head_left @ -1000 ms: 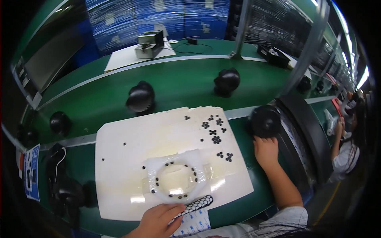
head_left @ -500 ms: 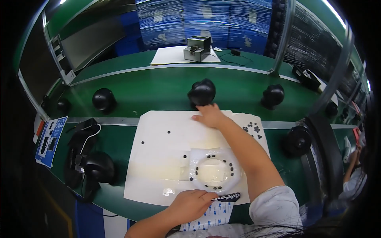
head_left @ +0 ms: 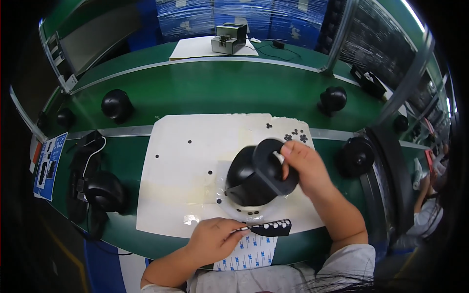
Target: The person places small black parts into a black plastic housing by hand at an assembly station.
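Between the thumb and fingers of the right hand, one glossy black hollow rounded shell with a flat ring-shaped rim is gripped by that rim, tilted, ahead of the left hand. The left hand is pinched narrow on one end of a single short black strip with a row of white round spots, which points rightward from its fingertips. Just to the right of the left hand lies one white sheet with blue print.

Beneath the held shell, one translucent white plastic pad shows partly, with three small black oval pieces visible along its near edge; whether shell and pad touch, I cannot tell. Ahead of the left hand, left of the shell, four small black round dots lie apart on one large white board, which rests on the green desk. Beyond the right hand, dark clustered dots sit at the board's far corner, too small to count surely. To the right of the right hand is one black round part; well left of the left hand, one black dome beside a cable.
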`<control>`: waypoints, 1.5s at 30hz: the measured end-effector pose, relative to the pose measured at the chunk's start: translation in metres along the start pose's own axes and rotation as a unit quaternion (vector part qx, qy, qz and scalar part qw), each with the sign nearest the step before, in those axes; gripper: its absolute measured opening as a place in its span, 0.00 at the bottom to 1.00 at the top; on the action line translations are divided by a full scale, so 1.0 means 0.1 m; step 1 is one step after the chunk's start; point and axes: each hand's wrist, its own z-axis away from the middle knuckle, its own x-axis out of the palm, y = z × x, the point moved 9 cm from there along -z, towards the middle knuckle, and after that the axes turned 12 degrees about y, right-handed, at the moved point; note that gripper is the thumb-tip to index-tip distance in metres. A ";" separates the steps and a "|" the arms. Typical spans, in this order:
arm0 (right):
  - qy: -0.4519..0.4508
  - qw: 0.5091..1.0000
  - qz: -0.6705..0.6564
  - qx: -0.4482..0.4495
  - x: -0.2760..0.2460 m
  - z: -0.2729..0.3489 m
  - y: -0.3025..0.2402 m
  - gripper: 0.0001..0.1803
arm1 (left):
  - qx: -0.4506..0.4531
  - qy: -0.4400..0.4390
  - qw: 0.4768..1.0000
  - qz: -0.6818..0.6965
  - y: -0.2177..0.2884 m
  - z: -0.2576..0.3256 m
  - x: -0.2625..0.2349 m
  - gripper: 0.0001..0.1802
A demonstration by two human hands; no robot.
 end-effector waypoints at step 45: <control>-0.170 0.781 0.363 -0.480 0.55 1.24 -0.19 0.13 | -0.037 0.014 0.993 0.114 0.07 0.07 0.07 0.13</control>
